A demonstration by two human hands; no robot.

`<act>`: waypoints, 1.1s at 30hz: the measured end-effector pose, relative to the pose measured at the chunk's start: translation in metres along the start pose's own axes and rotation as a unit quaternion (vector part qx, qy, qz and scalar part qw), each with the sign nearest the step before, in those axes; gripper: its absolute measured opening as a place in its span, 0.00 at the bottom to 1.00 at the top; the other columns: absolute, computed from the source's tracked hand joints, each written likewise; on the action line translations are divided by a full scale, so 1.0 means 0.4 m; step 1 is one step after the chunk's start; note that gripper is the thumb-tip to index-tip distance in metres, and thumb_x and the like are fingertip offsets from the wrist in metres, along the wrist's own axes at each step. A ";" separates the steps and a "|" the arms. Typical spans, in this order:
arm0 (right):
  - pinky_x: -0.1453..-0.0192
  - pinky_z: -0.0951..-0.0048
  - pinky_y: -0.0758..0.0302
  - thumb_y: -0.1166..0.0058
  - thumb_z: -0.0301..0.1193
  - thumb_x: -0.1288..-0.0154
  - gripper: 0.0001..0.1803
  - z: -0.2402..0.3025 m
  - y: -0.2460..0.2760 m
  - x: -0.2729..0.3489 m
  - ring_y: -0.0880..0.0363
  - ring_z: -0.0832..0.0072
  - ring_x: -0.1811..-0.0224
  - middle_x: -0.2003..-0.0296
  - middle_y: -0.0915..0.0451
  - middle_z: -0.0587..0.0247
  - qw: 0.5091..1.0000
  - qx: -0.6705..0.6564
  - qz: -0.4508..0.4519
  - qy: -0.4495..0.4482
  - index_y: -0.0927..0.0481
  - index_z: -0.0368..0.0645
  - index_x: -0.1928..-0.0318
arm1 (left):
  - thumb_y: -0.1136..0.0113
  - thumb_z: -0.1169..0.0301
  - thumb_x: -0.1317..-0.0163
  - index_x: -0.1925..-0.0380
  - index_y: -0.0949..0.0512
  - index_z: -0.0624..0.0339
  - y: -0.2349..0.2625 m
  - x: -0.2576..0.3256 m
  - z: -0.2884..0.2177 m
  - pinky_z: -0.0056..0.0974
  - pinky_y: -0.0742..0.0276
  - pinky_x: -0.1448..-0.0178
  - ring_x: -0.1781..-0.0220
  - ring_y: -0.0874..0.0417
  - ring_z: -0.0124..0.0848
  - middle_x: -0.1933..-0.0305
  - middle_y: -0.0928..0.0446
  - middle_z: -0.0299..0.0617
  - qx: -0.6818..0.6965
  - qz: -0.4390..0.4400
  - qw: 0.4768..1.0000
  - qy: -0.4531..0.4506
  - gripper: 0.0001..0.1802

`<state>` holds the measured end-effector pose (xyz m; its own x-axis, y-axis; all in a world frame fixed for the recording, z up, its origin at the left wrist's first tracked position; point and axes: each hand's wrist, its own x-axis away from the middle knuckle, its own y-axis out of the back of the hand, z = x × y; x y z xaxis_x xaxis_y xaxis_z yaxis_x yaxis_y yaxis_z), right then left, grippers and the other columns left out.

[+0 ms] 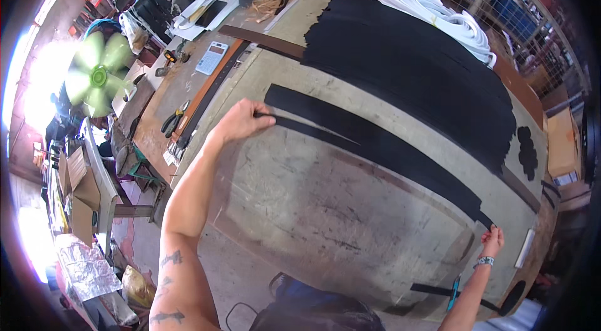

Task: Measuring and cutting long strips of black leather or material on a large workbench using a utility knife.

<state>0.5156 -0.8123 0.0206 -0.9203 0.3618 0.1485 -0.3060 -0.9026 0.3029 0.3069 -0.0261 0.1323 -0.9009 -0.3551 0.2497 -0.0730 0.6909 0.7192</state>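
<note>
Nearest, at lower right, a short black strip (432, 289) lies on the worktable (300, 193), with a slim teal tool (454, 293), maybe a cutter, beside the right forearm. Right hand (493, 242) pinches the right end of a narrow black strip (307, 131) near the table's right side; left hand (241, 119) grips its left end, thumb against fingers, so neither hand is free. The narrow strip spans the table between them: apart from the wide black strip (400, 152) at the left, a thin gap tapering away, then meeting its near edge around the middle. Step in hand looks like handling the narrow strip along that edge; whether separating or aligning, can't tell. Next move likely calls for both end grips held and an even pull, so the strip doesn't twist or stretch. Beyond: large black sheet (413, 74) with ragged ends, pliers (174, 119) and calculator (213, 57) off left, white coil (432, 9) at the far edge.
</note>
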 end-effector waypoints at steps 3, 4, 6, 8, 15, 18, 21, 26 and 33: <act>0.79 0.79 0.33 0.40 0.30 0.33 0.03 -0.021 -0.029 -0.053 0.28 0.83 0.81 0.80 0.25 0.71 1.000 0.008 -0.013 -0.019 0.19 0.46 0.62 | 0.30 0.61 0.42 0.63 0.14 0.64 -0.037 -0.157 0.059 0.45 0.22 0.56 0.64 0.14 0.41 0.67 0.15 0.52 -0.061 -0.086 0.992 -0.076 0.17; 0.75 0.79 0.28 0.41 0.30 0.31 0.06 -0.018 -0.048 -0.045 0.24 0.82 0.76 0.75 0.22 0.69 0.999 0.011 0.010 -0.048 0.19 0.43 0.58 | 0.31 0.60 0.43 0.63 0.14 0.64 -0.061 -0.188 0.064 0.45 0.22 0.54 0.61 0.14 0.41 0.63 0.15 0.53 -0.059 -0.076 0.995 -0.041 0.17; 0.65 0.78 0.22 0.41 0.34 0.28 0.15 0.033 -0.163 0.030 0.22 0.80 0.66 0.63 0.18 0.64 0.992 0.063 0.064 -0.094 0.21 0.40 0.46 | 0.27 0.63 0.44 0.64 0.17 0.65 -0.098 -0.202 0.144 0.41 0.22 0.54 0.64 0.18 0.35 0.69 0.17 0.47 -0.029 -0.134 0.990 -0.012 0.16; 0.72 0.77 0.25 0.40 0.36 0.29 0.10 -0.023 -0.209 0.020 0.24 0.82 0.74 0.70 0.20 0.69 0.981 0.187 0.000 -0.040 0.19 0.42 0.57 | 0.25 0.68 0.44 0.53 0.23 0.66 -0.109 -0.204 0.302 0.36 0.26 0.45 0.53 0.22 0.32 0.55 0.21 0.43 0.098 -0.242 0.965 -0.009 0.22; 0.71 0.81 0.28 0.47 0.25 0.30 0.07 -0.018 -0.179 0.054 0.26 0.85 0.73 0.69 0.20 0.73 0.986 0.144 -0.089 0.006 0.16 0.42 0.58 | 0.39 0.62 0.28 0.40 0.22 0.66 -0.144 -0.239 0.333 0.35 0.28 0.36 0.45 0.20 0.31 0.47 0.18 0.43 0.103 -0.231 0.966 0.058 0.23; 0.65 0.83 0.27 0.53 0.19 0.33 0.16 0.001 -0.184 0.084 0.24 0.85 0.70 0.65 0.18 0.71 0.994 0.085 -0.053 -0.038 0.14 0.41 0.52 | 0.44 0.68 0.26 0.42 0.21 0.67 -0.132 -0.250 0.386 0.33 0.28 0.37 0.46 0.19 0.28 0.47 0.17 0.42 0.138 -0.248 0.959 0.024 0.18; 0.60 0.81 0.27 0.60 0.15 0.37 0.22 0.017 -0.193 0.089 0.25 0.84 0.66 0.60 0.16 0.69 0.995 0.082 -0.042 -0.040 0.15 0.40 0.50 | 0.47 0.71 0.25 0.43 0.20 0.69 -0.125 -0.255 0.409 0.32 0.27 0.38 0.47 0.18 0.28 0.48 0.17 0.42 0.172 -0.248 0.953 0.037 0.17; 0.58 0.80 0.25 0.62 0.15 0.39 0.26 0.023 -0.189 0.076 0.25 0.84 0.66 0.59 0.17 0.70 0.992 0.090 -0.010 -0.086 0.15 0.43 0.47 | 0.49 0.73 0.25 0.43 0.20 0.70 -0.098 -0.263 0.442 0.32 0.27 0.38 0.47 0.18 0.28 0.48 0.16 0.42 0.188 -0.222 0.956 0.036 0.16; 0.53 0.78 0.25 0.60 0.15 0.38 0.26 0.025 -0.187 0.082 0.23 0.81 0.59 0.56 0.17 0.68 0.995 0.069 0.004 -0.066 0.16 0.43 0.45 | 0.45 0.74 0.27 0.41 0.22 0.65 -0.118 -0.244 0.338 0.26 0.31 0.57 0.63 0.25 0.18 0.60 0.20 0.31 0.267 -0.240 0.933 0.015 0.17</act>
<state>0.5107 -0.7303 0.0124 -0.8796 0.3911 0.2708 -0.2549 -0.8681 0.4260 0.3406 0.0611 -0.0136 -0.6974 -0.7167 0.0058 -0.6752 0.6597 0.3300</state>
